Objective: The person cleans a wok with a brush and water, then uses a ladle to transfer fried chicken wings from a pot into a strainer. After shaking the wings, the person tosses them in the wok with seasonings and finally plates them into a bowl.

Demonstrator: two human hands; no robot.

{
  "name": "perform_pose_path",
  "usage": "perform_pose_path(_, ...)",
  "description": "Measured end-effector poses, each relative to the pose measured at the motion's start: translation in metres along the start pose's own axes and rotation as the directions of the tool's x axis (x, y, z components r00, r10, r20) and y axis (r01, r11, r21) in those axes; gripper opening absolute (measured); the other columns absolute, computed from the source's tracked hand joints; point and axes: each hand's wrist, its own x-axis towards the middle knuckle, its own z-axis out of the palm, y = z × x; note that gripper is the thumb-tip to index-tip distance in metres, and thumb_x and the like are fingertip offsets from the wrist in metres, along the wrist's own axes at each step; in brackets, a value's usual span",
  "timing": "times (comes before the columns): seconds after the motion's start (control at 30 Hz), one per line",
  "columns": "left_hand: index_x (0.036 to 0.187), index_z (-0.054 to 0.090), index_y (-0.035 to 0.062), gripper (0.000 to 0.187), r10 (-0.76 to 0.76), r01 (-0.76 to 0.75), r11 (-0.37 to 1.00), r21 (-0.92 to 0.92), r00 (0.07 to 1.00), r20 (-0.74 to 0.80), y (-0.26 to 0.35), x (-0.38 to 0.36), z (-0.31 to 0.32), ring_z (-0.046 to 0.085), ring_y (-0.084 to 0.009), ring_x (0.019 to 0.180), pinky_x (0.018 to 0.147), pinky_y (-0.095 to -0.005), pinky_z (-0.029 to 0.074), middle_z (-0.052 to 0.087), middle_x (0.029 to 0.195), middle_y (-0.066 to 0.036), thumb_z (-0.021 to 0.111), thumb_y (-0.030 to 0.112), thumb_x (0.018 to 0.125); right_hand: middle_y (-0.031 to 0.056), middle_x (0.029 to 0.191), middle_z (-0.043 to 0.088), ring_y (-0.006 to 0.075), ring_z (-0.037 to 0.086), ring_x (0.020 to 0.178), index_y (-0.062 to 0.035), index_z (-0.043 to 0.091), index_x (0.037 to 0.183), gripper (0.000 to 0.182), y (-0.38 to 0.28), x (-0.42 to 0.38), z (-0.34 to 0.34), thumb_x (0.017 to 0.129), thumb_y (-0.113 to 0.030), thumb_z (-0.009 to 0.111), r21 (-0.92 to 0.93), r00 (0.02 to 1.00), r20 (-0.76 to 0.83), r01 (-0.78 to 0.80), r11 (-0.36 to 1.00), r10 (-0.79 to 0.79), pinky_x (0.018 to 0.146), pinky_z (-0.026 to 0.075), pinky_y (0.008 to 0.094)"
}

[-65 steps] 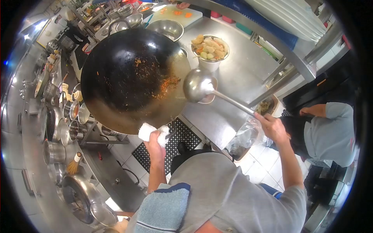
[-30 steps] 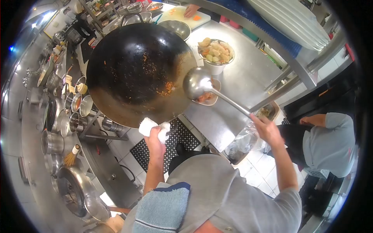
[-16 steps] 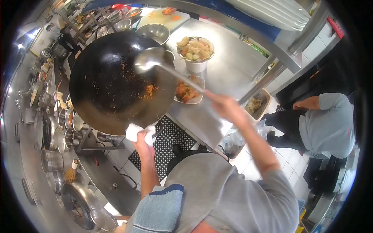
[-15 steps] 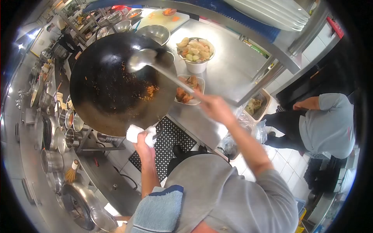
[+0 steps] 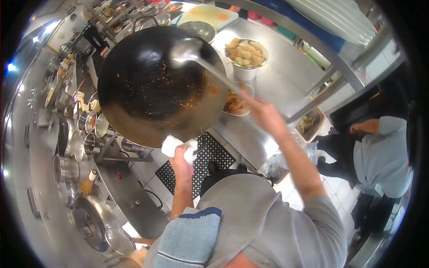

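Observation:
A large dark wok [image 5: 147,89] is tilted up in front of me, with orange-brown food bits stuck to its inside. My left hand [image 5: 182,158] is closed around a white cloth [image 5: 171,146] at the wok's near edge, by its handle. My right hand [image 5: 263,114] grips the handle of a metal ladle [image 5: 187,54], whose bowl is over the wok's upper right part and blurred. Beside the wok's right edge is a white dish of reddish-brown food [image 5: 237,103]. Behind the dish, a bowl holds cut vegetables [image 5: 246,54].
A steel counter [image 5: 281,71] carries a metal bowl [image 5: 199,30] and a cutting board [image 5: 214,17]. Pots and a bamboo brush [image 5: 89,182] are at left. An overhead shelf holds white plates [image 5: 335,18]. Another person [image 5: 380,152] stands at right, near a food bin [image 5: 310,125].
The whole view has shifted, so the wok and counter appear further right. The ladle's bowl is now nearer the wok's upper right rim. Both hands keep their holds.

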Motion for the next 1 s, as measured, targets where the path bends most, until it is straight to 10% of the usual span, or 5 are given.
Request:
perform_pose_path(0.1, 0.096, 0.058, -0.0063, 0.02, 0.036, -0.036, 0.999, -0.027, 0.999, 0.019, 0.002, -0.008, 0.013, 0.065, -0.0213, 0.077, 0.071, -0.0334, 0.054, 0.062, 0.087, -0.011, 0.058, 0.006, 0.081, 0.0203, 0.095, 0.064, 0.0399, 0.064, 0.081, -0.0191, 0.052, 0.137, 0.056, -0.032, -0.005, 0.036, 0.084, -0.005, 0.064, 0.149, 0.997, 0.036, -0.073, 0.986, 0.068, 0.073, 0.053, 0.0441)
perform_pose_path(0.5, 0.098, 0.058, -0.0037, 0.021, 0.04, -0.04, 0.999, -0.01, 0.999, 0.0, 0.009, 0.004, 0.007, 0.063, -0.0213, 0.081, 0.073, -0.0343, 0.053, 0.061, 0.09, -0.009, 0.059, 0.007, 0.08, 0.0137, 0.089, 0.063, 0.0291, 0.062, 0.057, -0.0199, 0.06, 0.129, 0.055, 0.029, -0.115, -0.16, 0.078, 0.0, 0.061, -0.583, 0.963, 0.268, 0.14, 0.8, 0.027, 0.051, 0.052, 0.0366)
perform_pose_path(0.67, 0.1, 0.057, -0.0037, 0.023, 0.078, -0.078, 0.997, -0.003, 0.997, 0.01, 0.011, 0.009, 0.002, 0.064, -0.0223, 0.082, 0.075, -0.0346, 0.054, 0.061, 0.09, -0.01, 0.059, 0.007, 0.079, 0.0157, 0.09, 0.064, 0.0305, 0.065, 0.066, -0.0196, 0.06, 0.13, 0.054, 0.016, -0.103, -0.166, 0.079, -0.001, 0.061, -0.465, 0.976, 0.204, 0.023, 0.885, 0.082, 0.058, 0.054, 0.0405)
perform_pose_path(0.9, 0.097, 0.055, -0.0033, 0.022, 0.055, -0.055, 0.998, -0.001, 0.997, 0.048, 0.02, -0.003, 0.015, 0.065, -0.0232, 0.084, 0.077, -0.0359, 0.055, 0.06, 0.092, -0.011, 0.058, 0.006, 0.079, 0.0172, 0.086, 0.06, 0.035, 0.061, 0.075, -0.0223, 0.053, 0.138, 0.06, -0.007, -0.06, 0.026, 0.081, -0.005, 0.064, 0.162, 0.987, 0.159, -0.015, 0.987, -0.011, 0.072, 0.051, 0.043)
perform_pose_path(1.0, 0.099, 0.055, -0.0026, 0.022, 0.063, -0.063, 0.998, -0.008, 0.997, 0.045, 0.02, -0.001, 0.009, 0.064, -0.0228, 0.084, 0.077, -0.0359, 0.054, 0.06, 0.092, -0.011, 0.058, 0.006, 0.079, 0.0168, 0.082, 0.059, 0.0338, 0.06, 0.074, -0.0214, 0.054, 0.137, 0.061, 0.007, -0.089, -0.016, 0.08, -0.003, 0.063, 0.056, 0.945, 0.326, -0.059, 0.997, 0.038, 0.073, 0.051, 0.0428)
